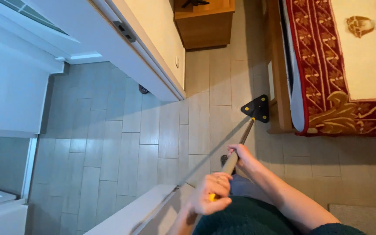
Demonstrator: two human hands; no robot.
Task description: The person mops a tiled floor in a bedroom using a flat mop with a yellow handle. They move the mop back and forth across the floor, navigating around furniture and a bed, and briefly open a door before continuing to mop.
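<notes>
I hold a mop by its long handle [245,135] with both hands. My right hand [241,153] grips the pale shaft higher along it, toward the head. My left hand [210,196] is closed around the yellow end of the handle, close to my body. The black triangular mop head [256,108] with yellow studs rests flat on the grey tiled floor [153,143], right beside the wooden bed frame [279,91].
A bed with a red patterned blanket [327,82] fills the right side. A wooden cabinet [204,24] stands at the far wall. A white door and frame [127,48] run along the left; another white door edge [140,209] is near my left arm.
</notes>
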